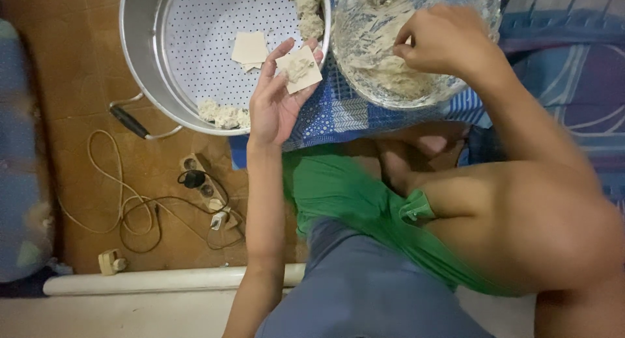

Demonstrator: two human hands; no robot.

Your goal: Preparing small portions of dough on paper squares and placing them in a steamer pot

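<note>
My left hand (277,97) lies palm up and holds a square dumpling wrapper (301,70) with a dab of pale filling on it, just over the rim of a metal steamer pot (140,58). My right hand (443,39) reaches into a clear glass bowl (478,6) of pale minced filling (384,71), fingers pinched together; what they hold is hidden. Inside the pot, a perforated tray (208,45) carries loose wrappers (250,50) and folded dumplings at the near rim (223,115) and far rim (309,13).
A blue patterned cloth (338,113) lies under the bowl and pot. A power strip (198,182) with plugs and a looping cord (124,208) rests on the brown tiled floor at left. My bent knee and green shorts (351,195) fill the lower middle.
</note>
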